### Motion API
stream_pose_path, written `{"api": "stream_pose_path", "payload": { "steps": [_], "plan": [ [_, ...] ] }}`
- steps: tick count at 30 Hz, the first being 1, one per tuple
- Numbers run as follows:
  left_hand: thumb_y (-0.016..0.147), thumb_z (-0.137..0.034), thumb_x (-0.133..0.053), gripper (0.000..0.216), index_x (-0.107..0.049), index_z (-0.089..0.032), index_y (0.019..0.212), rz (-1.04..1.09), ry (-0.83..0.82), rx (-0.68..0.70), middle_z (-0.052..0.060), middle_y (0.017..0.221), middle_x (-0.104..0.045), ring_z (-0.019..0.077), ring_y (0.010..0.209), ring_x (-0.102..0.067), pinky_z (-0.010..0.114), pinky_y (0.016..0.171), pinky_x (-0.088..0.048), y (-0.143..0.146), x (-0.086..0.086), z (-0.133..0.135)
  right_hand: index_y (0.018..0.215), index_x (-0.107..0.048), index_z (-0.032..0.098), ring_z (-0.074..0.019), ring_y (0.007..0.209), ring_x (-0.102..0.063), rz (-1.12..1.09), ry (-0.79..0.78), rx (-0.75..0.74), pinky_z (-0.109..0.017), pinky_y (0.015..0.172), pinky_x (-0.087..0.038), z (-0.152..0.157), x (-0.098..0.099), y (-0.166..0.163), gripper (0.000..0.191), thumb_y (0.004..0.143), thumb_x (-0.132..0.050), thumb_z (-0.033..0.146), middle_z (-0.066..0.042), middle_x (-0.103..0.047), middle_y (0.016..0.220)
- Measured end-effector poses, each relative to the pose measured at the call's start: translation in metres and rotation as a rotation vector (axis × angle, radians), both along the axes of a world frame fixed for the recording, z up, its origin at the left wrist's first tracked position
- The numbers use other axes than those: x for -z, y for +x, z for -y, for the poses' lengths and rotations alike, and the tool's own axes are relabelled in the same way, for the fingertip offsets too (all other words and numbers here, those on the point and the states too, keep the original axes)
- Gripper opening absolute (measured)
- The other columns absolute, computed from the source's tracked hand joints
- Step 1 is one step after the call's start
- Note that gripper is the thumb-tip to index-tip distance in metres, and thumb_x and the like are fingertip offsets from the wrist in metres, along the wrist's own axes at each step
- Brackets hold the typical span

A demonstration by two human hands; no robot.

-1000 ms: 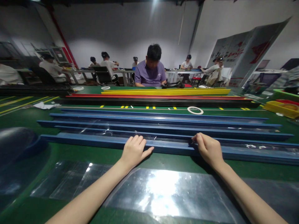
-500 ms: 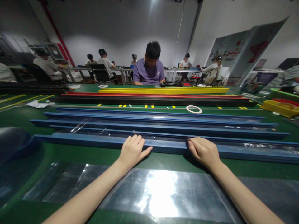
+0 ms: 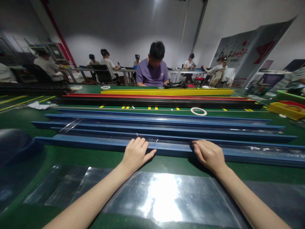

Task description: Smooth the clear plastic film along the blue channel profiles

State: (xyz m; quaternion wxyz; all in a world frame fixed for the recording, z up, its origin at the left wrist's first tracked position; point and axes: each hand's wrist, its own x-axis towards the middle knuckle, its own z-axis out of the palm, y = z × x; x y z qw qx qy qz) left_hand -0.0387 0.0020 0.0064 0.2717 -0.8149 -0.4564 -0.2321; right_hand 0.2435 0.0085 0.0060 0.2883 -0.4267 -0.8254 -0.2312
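Observation:
A long blue channel strip lies across the green table, with clear film in it; the film's creased left end shows. My left hand lies over its near edge, fingers bent down over the rim and thumb stretched out to the right. Farther right, my right hand is closed over the same edge, thumb against the curled fingers. The fingertips of both hands are hidden inside the channel. More blue strips lie parallel just behind. Below my forearms a clear plastic sheet lies flat, shining with glare.
Red and black strips and a yellow strip lie farther back, near a white tape ring. A yellow bin stands at right, a blue curved object at left. A person in purple sits opposite.
The clear film's creased end has slid left along the blue channel strip. Both my hands stay in nearly the same places.

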Motion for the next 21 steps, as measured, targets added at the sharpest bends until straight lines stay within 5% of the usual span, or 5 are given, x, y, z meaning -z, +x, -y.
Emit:
{"api": "stream_pose_path", "payload": {
  "steps": [21],
  "plan": [
    [0.082,-0.042,-0.039,0.035,-0.052,-0.017,0.061,0.002,-0.008,0.002,0.003,0.063,-0.052,0.0160,0.063,-0.045,0.029,0.058,-0.029,0.0002,0.0009,0.0006,0.063,-0.058,0.018,-0.0113,0.053,-0.049,0.045,0.113,0.116,-0.025,0.057,-0.031,0.0045,-0.0017,-0.0019,0.027,0.083,-0.040,0.020,-0.001,-0.059,0.055]
  ]
}}
